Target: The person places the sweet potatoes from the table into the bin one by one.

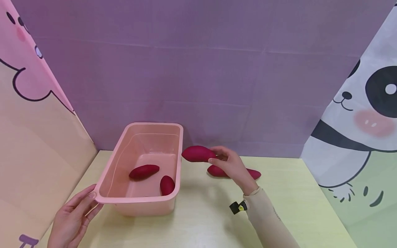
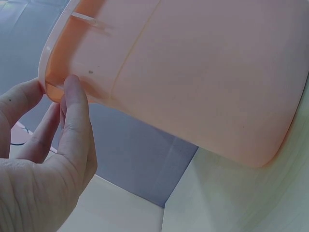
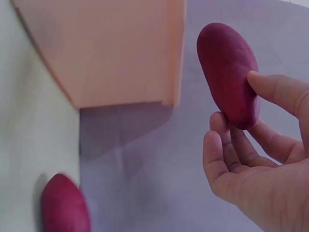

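Note:
My right hand (image 1: 231, 167) pinches a dark red sweet potato (image 1: 196, 154) by one end, raised just right of the pink plastic bin (image 1: 105, 172). In the right wrist view, the thumb presses one side of that sweet potato (image 3: 227, 72) and fingers support its lower end. At the bin's near left corner my left hand (image 1: 72, 215) grips the rim, as the left wrist view also shows with the rim between thumb and fingers (image 2: 75, 111). Inside the bin lie a sweet potato (image 1: 144, 172) and another (image 1: 167, 186) against the right wall.
On the pale table (image 1: 291, 199), behind my right hand, lies red sweet potato (image 1: 217, 171), partly hidden; I cannot tell whether it is one or two. A purple cloth backdrop (image 1: 211, 79) stands behind, with printed cartoon panels (image 1: 350, 131) at the sides.

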Tool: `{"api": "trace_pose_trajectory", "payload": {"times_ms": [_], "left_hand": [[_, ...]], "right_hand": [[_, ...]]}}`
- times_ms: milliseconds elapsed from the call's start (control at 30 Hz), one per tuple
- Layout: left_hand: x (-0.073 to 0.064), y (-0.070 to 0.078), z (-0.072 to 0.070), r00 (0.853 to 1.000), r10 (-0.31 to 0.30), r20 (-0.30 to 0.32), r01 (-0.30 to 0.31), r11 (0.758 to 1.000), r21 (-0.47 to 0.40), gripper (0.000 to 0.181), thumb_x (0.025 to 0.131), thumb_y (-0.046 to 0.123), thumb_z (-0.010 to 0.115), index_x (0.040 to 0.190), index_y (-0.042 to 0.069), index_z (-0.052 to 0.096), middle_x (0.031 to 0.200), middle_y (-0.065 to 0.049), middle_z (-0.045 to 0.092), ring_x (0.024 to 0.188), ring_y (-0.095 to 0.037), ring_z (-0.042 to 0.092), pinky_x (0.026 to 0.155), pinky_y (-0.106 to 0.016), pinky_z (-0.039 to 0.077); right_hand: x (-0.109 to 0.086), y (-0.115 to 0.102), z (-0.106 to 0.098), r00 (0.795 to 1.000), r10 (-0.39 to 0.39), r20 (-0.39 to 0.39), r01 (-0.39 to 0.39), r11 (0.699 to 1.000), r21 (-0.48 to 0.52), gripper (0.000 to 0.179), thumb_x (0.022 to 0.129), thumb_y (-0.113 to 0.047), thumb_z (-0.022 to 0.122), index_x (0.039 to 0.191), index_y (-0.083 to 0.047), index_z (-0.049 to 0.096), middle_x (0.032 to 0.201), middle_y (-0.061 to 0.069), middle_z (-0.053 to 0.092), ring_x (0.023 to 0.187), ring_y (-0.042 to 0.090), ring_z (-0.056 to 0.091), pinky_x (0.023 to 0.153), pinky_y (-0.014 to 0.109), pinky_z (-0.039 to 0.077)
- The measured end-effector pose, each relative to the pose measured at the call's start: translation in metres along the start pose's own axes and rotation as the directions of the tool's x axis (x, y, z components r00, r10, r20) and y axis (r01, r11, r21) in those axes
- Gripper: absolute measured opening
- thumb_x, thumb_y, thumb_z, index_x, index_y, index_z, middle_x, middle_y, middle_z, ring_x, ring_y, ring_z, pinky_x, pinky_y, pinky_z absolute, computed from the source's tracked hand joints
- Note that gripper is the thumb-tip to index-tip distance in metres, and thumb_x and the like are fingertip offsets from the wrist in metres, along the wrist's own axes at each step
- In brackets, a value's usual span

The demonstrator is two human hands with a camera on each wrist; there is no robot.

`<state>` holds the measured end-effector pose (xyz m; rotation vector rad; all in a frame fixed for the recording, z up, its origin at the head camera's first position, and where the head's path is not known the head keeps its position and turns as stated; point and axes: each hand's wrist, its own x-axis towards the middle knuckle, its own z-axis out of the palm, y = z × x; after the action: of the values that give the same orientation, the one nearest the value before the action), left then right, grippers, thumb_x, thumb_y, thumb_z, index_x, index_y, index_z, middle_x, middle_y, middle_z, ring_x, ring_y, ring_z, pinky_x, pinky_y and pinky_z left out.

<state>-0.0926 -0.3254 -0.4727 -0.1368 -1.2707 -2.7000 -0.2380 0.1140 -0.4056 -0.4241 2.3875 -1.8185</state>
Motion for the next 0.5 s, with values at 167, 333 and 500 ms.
{"api": "trace_pose_trajectory", "payload": {"times_ms": [167,333,500], "left_hand": [[0.001,-0.001,0.0,1.0,-0.009,-0.007,0.009,1.0,0.002,0.038,0.102,-0.012,0.044,0.129,0.001,0.067,0.119,-0.009,0.07,0.104,-0.02,0.07,0.09,-0.036,0.056],[0.001,0.0,-0.001,1.0,-0.011,-0.02,0.011,1.0,0.005,0.038,0.102,-0.012,0.044,0.128,0.002,0.068,0.118,-0.008,0.07,0.103,-0.019,0.07,0.089,-0.035,0.057],[0.0,0.0,-0.001,1.0,-0.002,-0.017,0.002,1.0,0.002,0.038,0.102,-0.012,0.044,0.129,0.001,0.067,0.119,-0.008,0.07,0.103,-0.019,0.07,0.09,-0.035,0.057]], "right_hand": [[0.013,-0.019,0.013,1.0,-0.025,0.004,0.025,0.999,-0.02,0.038,0.089,-0.028,0.079,0.125,-0.022,0.068,0.117,0.001,0.067,0.102,0.023,0.065,0.092,0.042,0.055],[0.028,-0.039,0.029,0.997,-0.063,0.034,0.064,0.998,-0.029,0.038,0.089,-0.026,0.078,0.125,-0.016,0.067,0.115,0.001,0.067,0.099,0.023,0.066,0.091,0.042,0.056],[0.047,-0.062,0.049,0.99,-0.117,0.073,0.12,0.992,-0.033,0.036,0.091,-0.019,0.076,0.125,-0.01,0.067,0.113,0.003,0.068,0.094,0.024,0.065,0.086,0.041,0.058]]}}
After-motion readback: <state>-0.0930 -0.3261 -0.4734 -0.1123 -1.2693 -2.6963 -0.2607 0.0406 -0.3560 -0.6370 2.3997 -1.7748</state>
